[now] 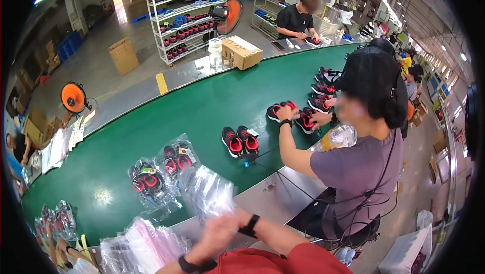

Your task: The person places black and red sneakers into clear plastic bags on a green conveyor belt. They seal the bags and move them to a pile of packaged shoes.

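Down at the lower edge our two hands meet, blurred: the left hand (214, 233) and the right hand (233, 218) are closed together on a clear plastic bag (209, 193) that rises just above them, at the near edge of the green conveyor belt (202, 107). A stack of clear bags (141, 246) lies just left of our hands. Further up the belt we see two bagged pairs of shoes (159, 173) and a loose black-and-red pair (241, 141), while a co-worker's hand (286, 113) rests on another pair.
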